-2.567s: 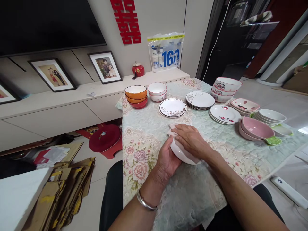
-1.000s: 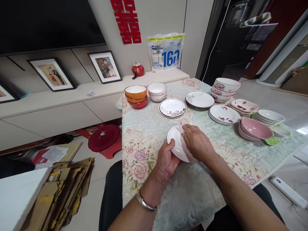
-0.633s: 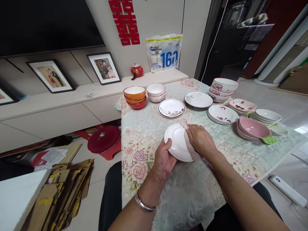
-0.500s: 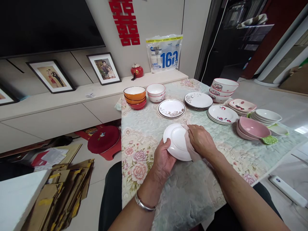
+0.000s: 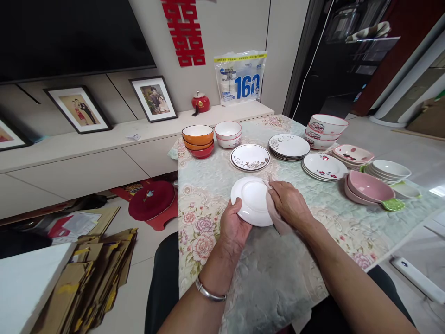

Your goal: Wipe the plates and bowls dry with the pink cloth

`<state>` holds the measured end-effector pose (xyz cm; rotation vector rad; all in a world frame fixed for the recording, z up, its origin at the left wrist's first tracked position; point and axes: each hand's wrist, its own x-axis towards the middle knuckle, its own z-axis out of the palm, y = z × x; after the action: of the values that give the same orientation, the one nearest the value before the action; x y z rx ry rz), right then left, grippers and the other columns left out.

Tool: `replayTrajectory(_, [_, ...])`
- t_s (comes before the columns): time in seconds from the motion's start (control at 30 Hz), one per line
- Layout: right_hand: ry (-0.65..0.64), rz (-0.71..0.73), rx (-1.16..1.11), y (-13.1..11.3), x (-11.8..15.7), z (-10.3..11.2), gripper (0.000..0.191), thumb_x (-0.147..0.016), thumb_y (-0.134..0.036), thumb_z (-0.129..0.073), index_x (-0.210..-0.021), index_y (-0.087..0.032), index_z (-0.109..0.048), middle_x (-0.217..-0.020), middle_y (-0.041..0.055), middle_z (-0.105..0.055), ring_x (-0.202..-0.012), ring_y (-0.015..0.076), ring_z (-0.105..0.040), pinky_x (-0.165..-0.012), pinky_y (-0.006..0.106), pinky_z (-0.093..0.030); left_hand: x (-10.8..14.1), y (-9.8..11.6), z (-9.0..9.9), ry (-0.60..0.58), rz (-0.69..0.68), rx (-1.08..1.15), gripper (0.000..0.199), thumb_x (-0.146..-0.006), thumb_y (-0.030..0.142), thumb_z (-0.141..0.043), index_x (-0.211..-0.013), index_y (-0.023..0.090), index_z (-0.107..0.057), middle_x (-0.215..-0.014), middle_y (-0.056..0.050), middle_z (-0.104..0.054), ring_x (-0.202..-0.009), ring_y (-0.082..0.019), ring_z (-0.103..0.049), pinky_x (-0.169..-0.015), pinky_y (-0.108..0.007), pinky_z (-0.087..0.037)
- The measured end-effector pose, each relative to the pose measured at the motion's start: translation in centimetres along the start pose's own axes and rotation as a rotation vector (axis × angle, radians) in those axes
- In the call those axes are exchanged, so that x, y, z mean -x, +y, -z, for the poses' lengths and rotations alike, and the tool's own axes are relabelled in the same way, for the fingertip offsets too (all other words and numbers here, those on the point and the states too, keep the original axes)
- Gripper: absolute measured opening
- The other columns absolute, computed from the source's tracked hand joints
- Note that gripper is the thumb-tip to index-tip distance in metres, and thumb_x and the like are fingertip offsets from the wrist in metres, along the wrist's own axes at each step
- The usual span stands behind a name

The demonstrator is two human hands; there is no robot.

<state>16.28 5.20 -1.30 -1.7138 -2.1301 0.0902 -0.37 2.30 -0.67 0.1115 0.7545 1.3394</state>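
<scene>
A small white plate (image 5: 251, 195) is tilted toward me above the table's near part. My left hand (image 5: 235, 225) grips its lower left rim, thumb on top and fingers underneath. Over the plate's right edge lies a thin pale pink cloth (image 5: 276, 218), pressed there by my right hand (image 5: 288, 200); the fingers are closed on the cloth. Just beyond the plate sits a pair of white plates with a brown floral rim (image 5: 250, 157). Stacked floral-edged plates (image 5: 289, 146) and plates with red flowers (image 5: 324, 167) stand farther right.
Orange and red bowls (image 5: 198, 139) and white bowls (image 5: 227, 134) stand at the table's back left. On the right are tall patterned bowls (image 5: 325, 132), pink bowls (image 5: 370, 185) and small white dishes (image 5: 391, 170). A red stool (image 5: 152, 202) and flattened cardboard (image 5: 100, 269) are on the floor, left.
The plate has shifted slightly left and up relative to the table, with both hands still on it. My right hand and the cloth stay at its right edge. The camera view has shifted slightly.
</scene>
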Motion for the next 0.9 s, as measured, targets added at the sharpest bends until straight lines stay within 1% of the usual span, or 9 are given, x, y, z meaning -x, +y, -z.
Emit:
replayTrajectory(0.1, [-0.022, -0.003, -0.022, 0.3, 0.0, 0.0, 0.033, -0.1, -0.024, -0.04, -0.119, -0.013, -0.064, -0.12, 0.0142, -0.067, -0.11, 0.0261, -0.059, -0.092, 0.035, -0.045, 0.0, 0.0, 0.1, 0.011, -0.003, -0.002, 0.043, -0.089, 0.016, -0.055, -0.132, 0.014, -0.056, -0.113, -0.013, -0.073, -0.104, -0.027, -0.069, -0.098, -0.045, -0.052])
replayTrajectory(0.2, [-0.03, -0.04, -0.044, 0.3, 0.0, 0.3, 0.035, -0.1, -0.023, -0.039, -0.123, -0.014, -0.063, -0.119, 0.0134, -0.068, -0.112, 0.0251, -0.059, -0.092, 0.034, -0.044, 0.0, 0.0, 0.2, 0.02, -0.016, -0.002, 0.041, -0.089, 0.016, -0.055, -0.13, 0.014, -0.058, -0.114, -0.013, -0.073, -0.106, -0.026, -0.068, -0.099, -0.044, -0.051])
replayTrajectory(0.37, [-0.047, -0.093, 0.021, 0.0, 0.1, 0.8, 0.039, -0.1, -0.02, -0.035, -0.128, -0.013, -0.061, -0.114, 0.0143, -0.069, -0.11, 0.0252, -0.059, -0.09, 0.033, -0.044, -0.2, 0.0, 0.2, 0.034, -0.036, 0.031, 0.038, -0.088, 0.015, -0.057, -0.126, 0.016, -0.06, -0.122, -0.012, -0.07, -0.112, -0.026, -0.066, -0.1, -0.041, -0.051])
replayTrajectory(0.5, [-0.065, -0.104, 0.064, -0.1, 0.1, 0.9, 0.038, -0.098, -0.018, -0.037, -0.127, -0.013, -0.062, -0.111, 0.0143, -0.068, -0.107, 0.0256, -0.058, -0.086, 0.033, -0.043, -0.2, 0.0, 0.2, 0.069, -0.037, 0.038, 0.037, -0.089, 0.016, -0.057, -0.125, 0.016, -0.061, -0.121, -0.012, -0.071, -0.113, -0.026, -0.065, -0.101, -0.042, -0.051])
replayTrajectory(0.6, [-0.08, -0.124, 0.097, 0.1, 0.0, 1.0, 0.037, -0.098, -0.018, -0.038, -0.127, -0.015, -0.063, -0.106, 0.0134, -0.067, -0.102, 0.0248, -0.058, -0.082, 0.031, -0.042, -0.2, 0.1, 0.2, 0.069, -0.046, 0.039, 0.038, -0.089, 0.017, -0.058, -0.127, 0.016, -0.061, -0.118, -0.012, -0.072, -0.114, -0.027, -0.065, -0.1, -0.044, -0.051])
replayTrajectory(0.7, [-0.098, -0.159, 0.136, 0.1, -0.1, 1.1, 0.035, -0.1, -0.022, -0.037, -0.121, -0.017, -0.066, -0.1, 0.0128, -0.066, -0.097, 0.024, -0.059, -0.078, 0.03, -0.041, -0.2, 0.3, 0.2, 0.073, -0.043, 0.037, 0.04, -0.089, 0.017, -0.058, -0.129, 0.016, -0.06, -0.118, -0.012, -0.072, -0.114, -0.027, -0.065, -0.1, -0.044, -0.052])
replayTrajectory(0.9, [-0.128, -0.192, 0.191, -0.1, -0.1, 1.5, 0.036, -0.101, -0.024, -0.036, -0.118, -0.017, -0.067, -0.097, 0.0136, -0.065, -0.095, 0.0253, -0.06, -0.074, 0.031, -0.04, -0.1, 0.5, 0.1, 0.064, -0.054, 0.056, 0.043, -0.089, 0.017, -0.058, -0.132, 0.015, -0.058, -0.118, -0.013, -0.072, -0.113, -0.027, -0.066, -0.101, -0.044, -0.052])
